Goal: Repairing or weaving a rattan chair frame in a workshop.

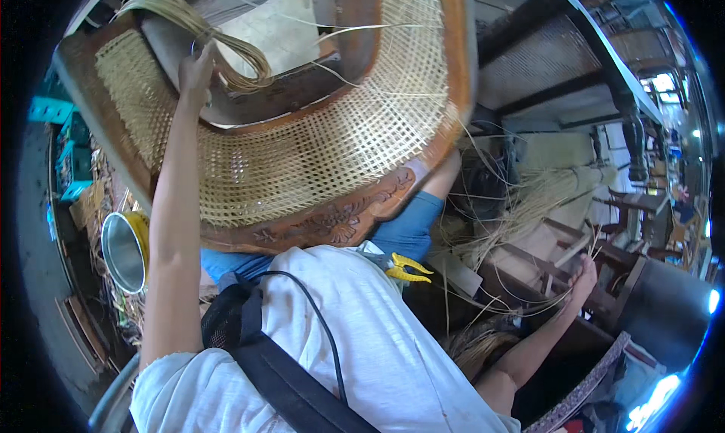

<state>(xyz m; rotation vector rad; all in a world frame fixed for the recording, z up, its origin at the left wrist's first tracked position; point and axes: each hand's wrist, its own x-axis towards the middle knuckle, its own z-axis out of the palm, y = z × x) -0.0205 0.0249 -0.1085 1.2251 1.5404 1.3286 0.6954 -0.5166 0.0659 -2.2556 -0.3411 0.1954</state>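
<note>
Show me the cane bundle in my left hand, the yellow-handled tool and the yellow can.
Cane bundle (183, 14), head view: on its gathered strands.
Yellow-handled tool (398, 269), head view: where its handles meet.
Yellow can (124, 255), head view: on its silvery inside.

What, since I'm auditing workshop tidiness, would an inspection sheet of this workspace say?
Surface: the person's blue-clothed lap, under a carved wooden frame.
Job's things: woven cane panel in that frame; looped cane coil at upper left.
Clutter: tangled loose strands at right; yellow-handled tool beside the white shirt; yellow bucket at left.
Hands: left hand grips the coil; right hand is beside some strands, grip unclear.
Cables: black cable running across the shirt.
Surroundings: dark wooden furniture at right; teal containers at far left.
</note>
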